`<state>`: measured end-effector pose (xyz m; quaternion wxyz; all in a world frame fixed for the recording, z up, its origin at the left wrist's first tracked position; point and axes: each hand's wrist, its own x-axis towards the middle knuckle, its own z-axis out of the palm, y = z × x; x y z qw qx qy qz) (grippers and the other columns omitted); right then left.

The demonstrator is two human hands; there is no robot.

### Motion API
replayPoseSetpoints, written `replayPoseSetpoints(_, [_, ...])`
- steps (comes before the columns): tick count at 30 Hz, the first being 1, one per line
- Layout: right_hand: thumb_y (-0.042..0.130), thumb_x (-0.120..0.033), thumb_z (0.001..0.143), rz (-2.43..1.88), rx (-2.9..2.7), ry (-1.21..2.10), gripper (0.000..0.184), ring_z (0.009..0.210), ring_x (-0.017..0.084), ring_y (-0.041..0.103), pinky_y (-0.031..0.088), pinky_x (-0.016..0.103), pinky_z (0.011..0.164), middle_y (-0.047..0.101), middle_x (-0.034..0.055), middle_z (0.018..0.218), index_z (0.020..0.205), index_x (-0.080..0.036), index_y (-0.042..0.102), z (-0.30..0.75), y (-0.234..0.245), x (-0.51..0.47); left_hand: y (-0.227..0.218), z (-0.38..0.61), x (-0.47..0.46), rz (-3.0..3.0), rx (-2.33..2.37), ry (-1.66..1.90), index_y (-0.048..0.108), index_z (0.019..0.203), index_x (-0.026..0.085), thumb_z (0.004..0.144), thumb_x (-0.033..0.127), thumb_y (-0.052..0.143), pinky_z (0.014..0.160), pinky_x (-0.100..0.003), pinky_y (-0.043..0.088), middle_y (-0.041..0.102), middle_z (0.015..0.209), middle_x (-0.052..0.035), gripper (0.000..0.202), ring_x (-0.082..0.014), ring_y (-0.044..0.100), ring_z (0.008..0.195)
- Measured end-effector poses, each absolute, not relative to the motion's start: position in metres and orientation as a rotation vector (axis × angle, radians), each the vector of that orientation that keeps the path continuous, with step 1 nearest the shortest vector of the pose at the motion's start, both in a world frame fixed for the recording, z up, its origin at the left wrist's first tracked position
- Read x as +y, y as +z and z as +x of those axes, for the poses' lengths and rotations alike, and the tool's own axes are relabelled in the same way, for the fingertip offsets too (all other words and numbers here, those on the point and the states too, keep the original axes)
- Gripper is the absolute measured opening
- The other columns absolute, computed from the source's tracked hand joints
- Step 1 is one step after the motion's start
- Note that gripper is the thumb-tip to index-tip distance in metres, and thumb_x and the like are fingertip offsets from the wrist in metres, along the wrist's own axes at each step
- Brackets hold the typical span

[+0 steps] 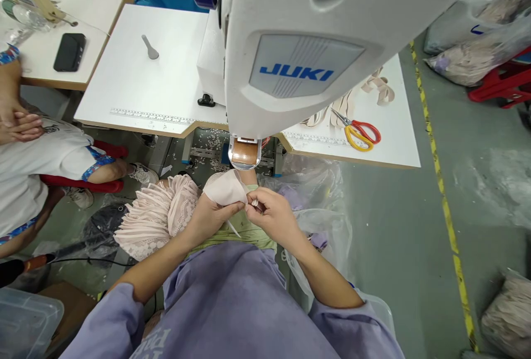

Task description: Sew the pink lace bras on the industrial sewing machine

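Low in front of me, over my lap, a pale pink fabric piece (225, 187) with a rounded shape is held between both hands. My left hand (213, 216) grips its lower edge, thumb on top. At its right corner my right hand (271, 212) pinches the edge with thumb and fingers; a small light bit shows in that pinch, too small to name. A thin pale strip (233, 229) dangles beneath the fabric. Beside my left forearm lies a bundle of pink lace pieces (160, 215). The sewing machine head (307, 66) stands just beyond my hands.
Scissors (359, 133) with red and yellow handles and beige fabric strips (379, 88) lie on the table's right side. A seated person (37, 154) is at left, near a table with a black phone-like box (69, 52). Plastic bags (319, 198) lie on the floor.
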<state>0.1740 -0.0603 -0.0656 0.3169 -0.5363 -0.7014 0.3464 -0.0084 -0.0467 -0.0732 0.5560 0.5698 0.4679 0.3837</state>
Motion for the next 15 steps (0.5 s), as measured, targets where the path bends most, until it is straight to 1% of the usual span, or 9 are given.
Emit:
replayPoseSetpoints(2, [0.058, -0.018, 0.081, -1.434, -1.835, 0.924, 0.008, 0.060, 0.012, 0.047, 0.032, 0.026, 0.058, 0.050, -0.0032, 0.065, 0.073, -0.020, 0.059, 0.175, -0.065, -0.059, -0.072, -0.007, -0.047, 1.388, 1.106, 0.927, 0.073, 0.095, 0.017, 0.084, 0.035, 0.073, 0.091, -0.038, 0.054, 0.074, 0.091, -0.0068, 0.020, -0.0260, 0.068, 0.094])
replayPoseSetpoints(4, [0.060, -0.024, 0.083, -1.439, -1.806, 0.998, 0.007, 0.062, 0.013, 0.049, 0.034, 0.026, 0.059, 0.056, -0.0020, 0.068, 0.078, -0.021, 0.064, 0.181, -0.065, -0.058, -0.069, -0.007, -0.046, 1.438, 1.106, 0.914, 0.074, 0.096, 0.018, 0.086, 0.035, 0.070, 0.094, -0.039, 0.053, 0.074, 0.091, -0.0064, 0.020, -0.0263, 0.067, 0.095])
replayPoseSetpoints(7, [0.059, -0.032, 0.088, -1.429, -1.739, 1.160, 0.016, 0.066, 0.014, 0.055, 0.039, 0.026, 0.062, 0.068, 0.0015, 0.082, 0.092, -0.021, 0.070, 0.192, -0.064, -0.055, -0.065, -0.011, -0.042, 1.493, 1.096, 0.867, 0.074, 0.092, 0.018, 0.088, 0.037, 0.067, 0.095, -0.039, 0.051, 0.072, 0.085, -0.0045, 0.021, -0.0256, 0.066, 0.093])
replayPoseSetpoints(9, [0.056, -0.031, 0.090, -1.465, -1.718, 1.182, 0.020, 0.064, 0.014, 0.055, 0.040, 0.026, 0.061, 0.072, 0.0024, 0.088, 0.098, -0.021, 0.071, 0.198, -0.063, -0.056, -0.064, -0.014, -0.038, 1.528, 1.056, 0.810, 0.073, 0.091, 0.017, 0.090, 0.037, 0.065, 0.092, -0.037, 0.052, 0.071, 0.084, -0.0040, 0.021, -0.0250, 0.066, 0.092])
replayPoseSetpoints(10, [0.056, -0.030, 0.090, -1.492, -1.718, 1.169, 0.019, 0.062, 0.013, 0.054, 0.039, 0.026, 0.060, 0.073, 0.0020, 0.088, 0.100, -0.021, 0.070, 0.200, -0.063, -0.056, -0.063, -0.015, -0.036, 1.546, 1.031, 0.789, 0.073, 0.091, 0.017, 0.090, 0.037, 0.065, 0.091, -0.037, 0.052, 0.071, 0.086, -0.0043, 0.021, -0.0248, 0.066, 0.092])
replayPoseSetpoints(12, [0.057, -0.029, 0.090, -1.525, -1.735, 1.144, 0.019, 0.056, 0.011, 0.050, 0.036, 0.025, 0.057, 0.074, 0.0002, 0.090, 0.106, -0.022, 0.065, 0.201, -0.061, -0.058, -0.062, -0.016, -0.034, 1.577, 0.988, 0.775, 0.072, 0.099, 0.017, 0.091, 0.036, 0.065, 0.092, -0.036, 0.051, 0.072, 0.097, -0.0061, 0.022, -0.0253, 0.065, 0.097])
replayPoseSetpoints(14, [0.058, -0.029, 0.090, -1.515, -1.773, 1.140, 0.020, 0.053, 0.010, 0.046, 0.034, 0.025, 0.056, 0.073, -0.0018, 0.090, 0.110, -0.023, 0.056, 0.200, -0.059, -0.060, -0.060, -0.015, -0.033, 1.605, 0.960, 0.787, 0.071, 0.108, 0.017, 0.092, 0.035, 0.065, 0.097, -0.037, 0.049, 0.072, 0.109, -0.0083, 0.025, -0.0261, 0.065, 0.105])
replayPoseSetpoints(15, [0.058, -0.028, 0.090, -1.506, -1.800, 1.132, 0.020, 0.052, 0.010, 0.045, 0.034, 0.025, 0.056, 0.072, -0.0029, 0.087, 0.109, -0.023, 0.052, 0.199, -0.058, -0.061, -0.059, -0.014, -0.033, 1.620, 0.957, 0.787, 0.071, 0.111, 0.017, 0.092, 0.034, 0.064, 0.100, -0.037, 0.048, 0.072, 0.112, -0.0091, 0.027, -0.0265, 0.064, 0.107])
